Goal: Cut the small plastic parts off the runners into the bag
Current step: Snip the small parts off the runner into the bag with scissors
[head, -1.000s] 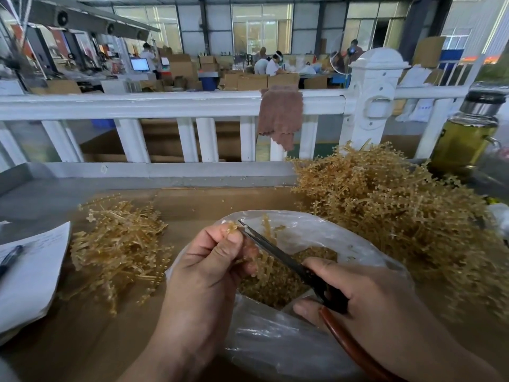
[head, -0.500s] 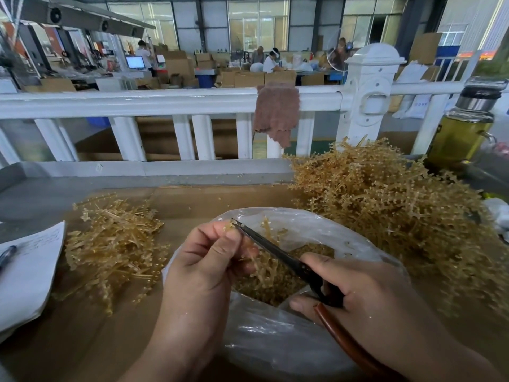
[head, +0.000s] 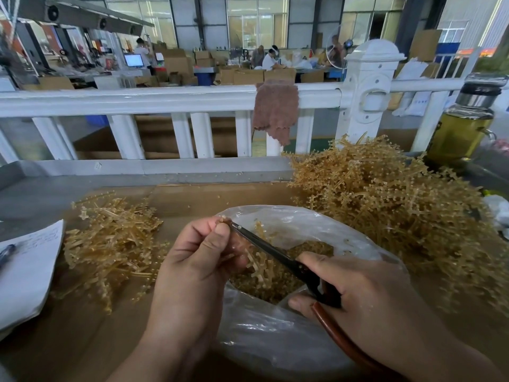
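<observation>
Left hand: thumb and fingertips pinched together on the top end of one runner, which hangs down over the open mouth of the bag. Right hand: fingers curled round the handles of the scissors, with one red-brown handle sticking out below the palm. Blades look nearly closed and slant up and left, tip just beside the left thumb, at the pinched end of the runner. Whether the blades touch the runner there: cannot tell. The bag is clear plastic, lies on the cardboard between the two forearms, and holds a heap of small amber parts, seen through the mouth and the wall. A large pile of amber runners sits right of the bag, touching its far edge. A smaller heap of thin amber runners lies left of the left hand. Paper with a pen on it is at the far left edge. Behind the work surface runs a white rail with a brown cloth draped over it. A bottle of yellow liquid stands at far right, behind the large pile.
</observation>
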Demonstrator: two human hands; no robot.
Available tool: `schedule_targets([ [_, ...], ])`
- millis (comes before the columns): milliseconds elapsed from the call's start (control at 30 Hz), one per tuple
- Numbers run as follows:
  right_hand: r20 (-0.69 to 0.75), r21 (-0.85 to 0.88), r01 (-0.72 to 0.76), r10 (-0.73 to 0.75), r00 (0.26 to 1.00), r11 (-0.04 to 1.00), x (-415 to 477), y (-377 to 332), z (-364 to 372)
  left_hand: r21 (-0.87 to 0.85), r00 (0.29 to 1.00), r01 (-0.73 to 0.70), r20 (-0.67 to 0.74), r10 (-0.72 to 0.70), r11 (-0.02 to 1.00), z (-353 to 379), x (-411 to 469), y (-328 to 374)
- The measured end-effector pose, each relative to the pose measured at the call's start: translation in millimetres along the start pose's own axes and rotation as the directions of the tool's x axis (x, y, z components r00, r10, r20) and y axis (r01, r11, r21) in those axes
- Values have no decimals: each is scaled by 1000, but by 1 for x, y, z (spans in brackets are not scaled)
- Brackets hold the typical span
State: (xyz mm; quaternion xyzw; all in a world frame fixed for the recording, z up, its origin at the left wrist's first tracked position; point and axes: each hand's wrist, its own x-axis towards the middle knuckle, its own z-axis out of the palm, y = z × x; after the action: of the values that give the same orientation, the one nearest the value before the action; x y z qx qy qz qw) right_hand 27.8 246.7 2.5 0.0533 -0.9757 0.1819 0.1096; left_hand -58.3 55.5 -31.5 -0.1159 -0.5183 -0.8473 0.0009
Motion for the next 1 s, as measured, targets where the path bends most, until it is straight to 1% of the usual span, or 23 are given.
schedule_targets([
  [100,18,29,6,-7,1000,1000,0,1,1,-95,999,43,24,-41,995,2,0,2],
  [200,38,67,-1,-2,999,998,-1,0,1,-124,998,53,28,-50,991,4,0,3],
  [400,22,76,21,-23,999,997,-2,-1,0,-121,999,32,21,-30,992,5,1,1],
  [500,-8,51,22,-22,1000,998,-1,0,0,-121,999,33,20,-31,992,5,1,0],
  [700,-23,93,31,-29,999,995,-1,2,2,-82,1000,13,12,-12,997,5,-1,1],
  [867,-61,82,37,-32,998,996,0,4,4,-84,1000,9,2,-9,996,6,-1,1],
  [1000,-14,131,22,-21,1000,991,1,1,6,-93,1000,22,-6,-22,995,5,0,0],
])
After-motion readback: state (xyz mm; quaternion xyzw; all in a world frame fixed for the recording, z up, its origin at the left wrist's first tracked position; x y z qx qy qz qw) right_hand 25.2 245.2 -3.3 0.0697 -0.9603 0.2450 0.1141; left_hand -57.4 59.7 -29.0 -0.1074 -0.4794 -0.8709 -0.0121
